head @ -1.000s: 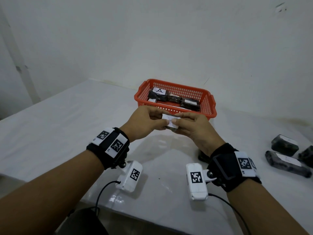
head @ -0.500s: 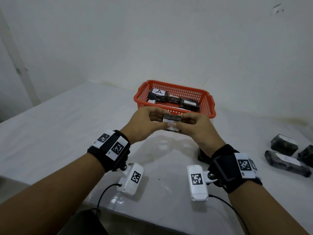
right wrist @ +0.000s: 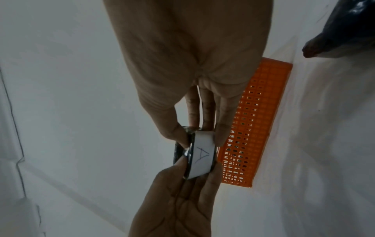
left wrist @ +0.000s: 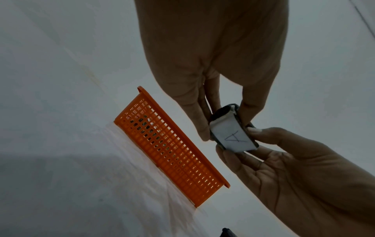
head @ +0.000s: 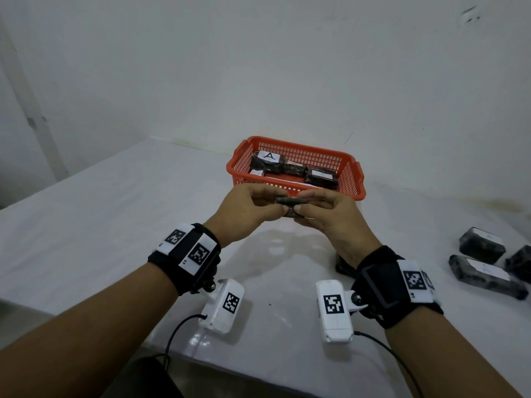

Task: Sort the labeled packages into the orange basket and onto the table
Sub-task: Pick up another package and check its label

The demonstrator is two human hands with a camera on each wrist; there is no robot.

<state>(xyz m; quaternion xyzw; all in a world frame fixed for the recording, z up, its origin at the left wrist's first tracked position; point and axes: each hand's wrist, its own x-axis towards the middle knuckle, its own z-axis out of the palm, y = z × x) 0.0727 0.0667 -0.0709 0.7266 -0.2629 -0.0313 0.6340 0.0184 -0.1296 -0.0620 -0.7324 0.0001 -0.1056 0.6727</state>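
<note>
Packages wrapped in dark plastic are what this moment turns on, and one small package [head: 290, 207] is held up above the table [head: 86, 225], just in front of the orange basket [head: 352, 179]. Both hands pinch it between them. The left hand [head: 244, 214] grips its left end with thumb and fingertips curled around it, and the right hand [head: 330, 218] grips the right end the same way. In the head view the package shows only its dark edge. In the left wrist view its white paper label [left wrist: 235, 137] faces the camera, with a handwritten letter A on it. The right wrist view shows the same label [right wrist: 202, 156] and the same letter, with the right thumb and fingers on one end and the left fingertips on the other.

Inside the basket lie several more dark packages; one at the back left [head: 265, 162] carries a label with a clear A, and one on the right [head: 320, 176] has a label whose mark is faint. To the right on the table, well apart from the basket, lies a group of loose packages [head: 482, 262] with white labels whose letters are too small to read. Another dark package [head: 344, 267] sits on the table just under the right wrist, mostly hidden. Each wrist wears a black strap with printed square markers and a white camera.
</note>
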